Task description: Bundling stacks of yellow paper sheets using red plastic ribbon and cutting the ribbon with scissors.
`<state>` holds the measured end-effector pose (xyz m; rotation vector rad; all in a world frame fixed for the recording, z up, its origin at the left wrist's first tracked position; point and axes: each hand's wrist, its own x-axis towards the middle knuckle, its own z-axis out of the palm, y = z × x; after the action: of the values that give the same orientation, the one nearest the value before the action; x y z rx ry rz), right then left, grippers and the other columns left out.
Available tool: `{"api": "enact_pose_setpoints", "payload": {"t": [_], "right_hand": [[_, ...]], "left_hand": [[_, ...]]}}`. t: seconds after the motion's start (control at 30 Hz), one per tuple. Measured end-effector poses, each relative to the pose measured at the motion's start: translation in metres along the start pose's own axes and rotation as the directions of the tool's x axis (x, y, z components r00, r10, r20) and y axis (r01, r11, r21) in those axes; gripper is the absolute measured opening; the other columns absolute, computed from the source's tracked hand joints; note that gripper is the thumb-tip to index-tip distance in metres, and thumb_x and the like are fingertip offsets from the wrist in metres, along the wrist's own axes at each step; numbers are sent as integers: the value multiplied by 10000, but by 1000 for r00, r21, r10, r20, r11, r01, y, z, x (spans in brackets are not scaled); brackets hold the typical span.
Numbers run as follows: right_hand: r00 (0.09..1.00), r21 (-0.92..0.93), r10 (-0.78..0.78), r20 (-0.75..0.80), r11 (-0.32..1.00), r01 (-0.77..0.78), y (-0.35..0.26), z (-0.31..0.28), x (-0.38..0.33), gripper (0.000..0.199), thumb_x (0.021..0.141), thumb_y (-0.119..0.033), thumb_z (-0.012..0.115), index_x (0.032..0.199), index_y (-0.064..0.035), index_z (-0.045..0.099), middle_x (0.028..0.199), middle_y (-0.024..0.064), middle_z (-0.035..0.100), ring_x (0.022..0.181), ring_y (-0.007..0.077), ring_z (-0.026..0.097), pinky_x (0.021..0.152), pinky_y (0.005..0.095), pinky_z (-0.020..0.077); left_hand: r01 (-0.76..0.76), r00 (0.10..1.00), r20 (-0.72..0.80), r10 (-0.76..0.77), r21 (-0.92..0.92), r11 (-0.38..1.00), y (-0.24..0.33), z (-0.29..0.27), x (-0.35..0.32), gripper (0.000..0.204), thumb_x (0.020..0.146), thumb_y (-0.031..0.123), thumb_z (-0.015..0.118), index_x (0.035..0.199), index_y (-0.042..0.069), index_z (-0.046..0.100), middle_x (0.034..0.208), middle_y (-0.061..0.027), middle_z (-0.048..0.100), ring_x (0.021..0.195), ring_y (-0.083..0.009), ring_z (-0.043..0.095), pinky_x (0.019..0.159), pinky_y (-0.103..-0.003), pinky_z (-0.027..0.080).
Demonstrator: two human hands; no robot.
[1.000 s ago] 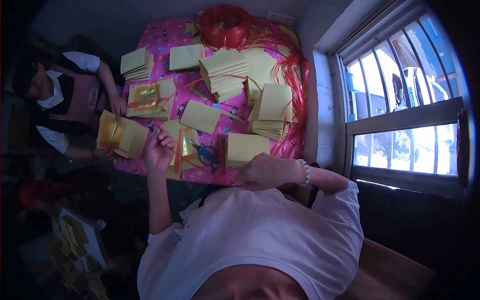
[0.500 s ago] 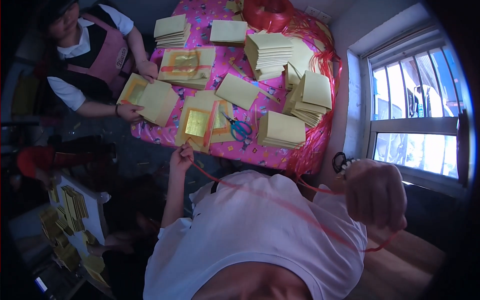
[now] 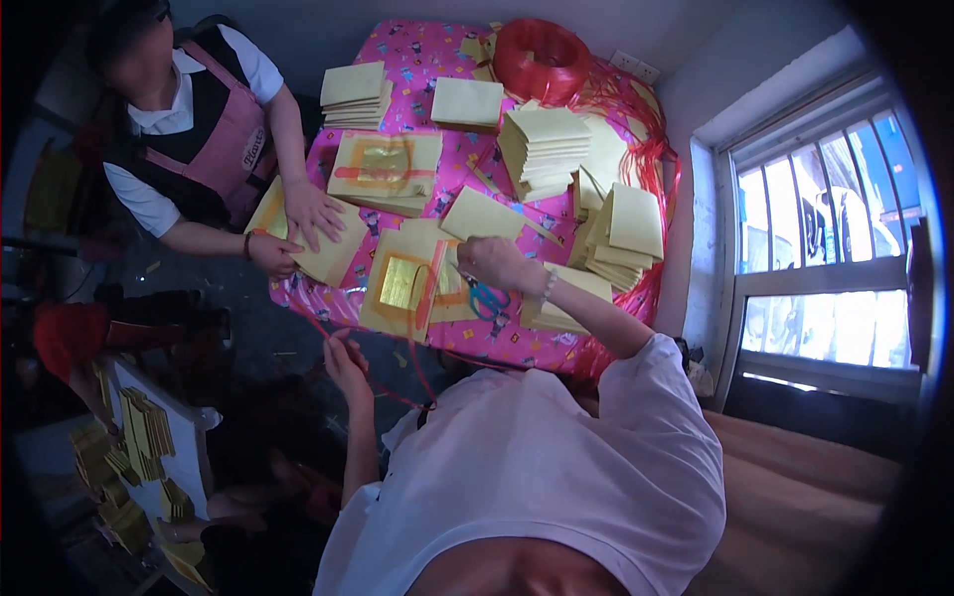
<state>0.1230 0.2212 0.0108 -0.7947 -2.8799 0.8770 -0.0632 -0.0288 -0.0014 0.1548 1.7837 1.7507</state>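
My left hand (image 3: 346, 360) is off the near edge of the table, its fingers closed on a thin red plastic strand (image 3: 417, 370), part of which hangs in a loop. My right hand (image 3: 494, 263) reaches over the table, fingers curled together; what they pinch is hidden. Just below it lie scissors (image 3: 486, 300) with blue handles, the blades beside my fingertips. Left of that hand is a flat stack of yellow paper (image 3: 385, 316) with a gold square (image 3: 400, 283) framed in orange and a red strip along its right side.
Folded yellow paper stacks (image 3: 545, 149) stand across the pink patterned tablecloth (image 3: 402, 45). A red strand coil (image 3: 540, 60) sits at the far edge, its ends trailing right. At left, a co-worker's hands (image 3: 315, 214) press on paper. A barred window (image 3: 820, 238) is at right.
My right hand has swung from the far right in over the table, by the scissors. My left hand has lowered slightly. The co-worker's one hand has moved onto the paper sheets.
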Motion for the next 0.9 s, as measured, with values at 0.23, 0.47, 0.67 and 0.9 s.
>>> {"api": "enact_pose_setpoints", "payload": {"t": [0.23, 0.47, 0.67, 0.9], "right_hand": [[917, -360, 177, -358, 880, -311, 131, -107, 97, 187, 814, -271, 504, 824, -133, 630, 705, 126, 624, 646, 296, 625, 558, 415, 503], [944, -352, 5, -331, 927, -129, 172, -97, 159, 128, 809, -168, 512, 853, -74, 588, 778, 134, 620, 723, 315, 621, 604, 409, 507], [994, -590, 100, 30, 805, -63, 180, 41, 183, 129, 780, -87, 519, 895, -58, 569, 901, 128, 580, 699, 210, 628, 497, 340, 500], [997, -579, 66, -51, 811, -83, 193, 70, 191, 149, 767, -110, 549, 906, -56, 560, 919, 116, 561, 722, 211, 631, 532, 329, 516]], "left_hand": [[-144, 988, -37, 149, 113, 983, 5, 7, -18, 257, 959, 298, 381, 967, 100, 543, 680, 50, 441, 473, -2, 309, 413, -153, 231], [-89, 991, -84, 101, 126, 988, 3, 54, -17, 284, 947, 294, 414, 856, 86, 585, 570, 72, 374, 444, -5, 273, 384, -182, 182], [-85, 996, 6, 86, 209, 974, 4, 79, -26, 266, 957, 247, 398, 947, 50, 577, 542, 77, 354, 460, 6, 293, 403, -168, 205], [-69, 997, -17, 73, 173, 983, 1, 68, -31, 273, 959, 277, 395, 1054, 79, 557, 522, 69, 375, 414, 3, 284, 374, -161, 191]]}}
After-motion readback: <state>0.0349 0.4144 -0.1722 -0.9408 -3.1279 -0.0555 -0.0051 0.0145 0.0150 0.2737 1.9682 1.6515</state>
